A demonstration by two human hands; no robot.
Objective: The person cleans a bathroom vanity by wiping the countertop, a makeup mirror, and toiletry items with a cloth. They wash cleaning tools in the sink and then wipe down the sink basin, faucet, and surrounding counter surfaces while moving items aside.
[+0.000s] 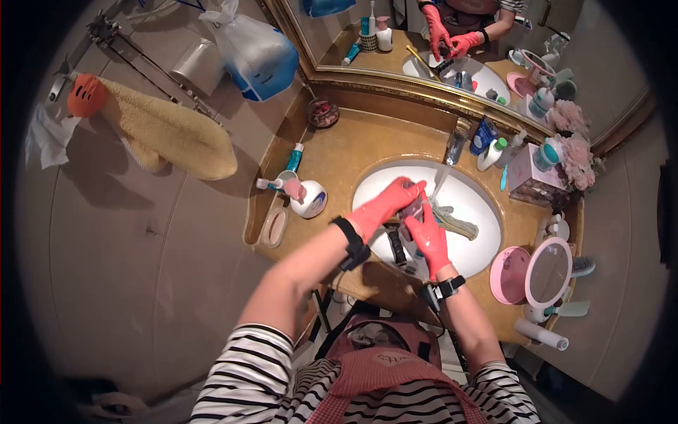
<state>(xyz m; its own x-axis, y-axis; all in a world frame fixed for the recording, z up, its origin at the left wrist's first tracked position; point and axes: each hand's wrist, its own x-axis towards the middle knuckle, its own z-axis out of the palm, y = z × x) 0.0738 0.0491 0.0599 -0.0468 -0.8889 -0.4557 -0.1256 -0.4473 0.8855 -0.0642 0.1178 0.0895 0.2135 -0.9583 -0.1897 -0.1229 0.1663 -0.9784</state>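
Observation:
Over the white sink (pixel 486 247) my two hands, in coral rubber gloves, come together. My left hand (pixel 387 206) is closed around the upper end of a small see-through, dark-tinted object (pixel 411 210). My right hand (pixel 429 242) grips the same object from the lower right. Fingers cover much of it, so its kind is unclear. Just right of my hands, a wet grey-green cloth (pixel 455 220) lies in the basin. Below them rests a black ribbed handle-like thing (pixel 397 246). Water runs from the faucet (pixel 455 145).
On the left stand a white pump bottle (pixel 309 199) and a soap dish (pixel 274 227). A pink round mirror (pixel 549 272), tissue box (pixel 537 177), blue tube (pixel 484 136) and green-capped bottle (pixel 492 154) line the right side. A yellow towel (pixel 169 131) hangs on the wall.

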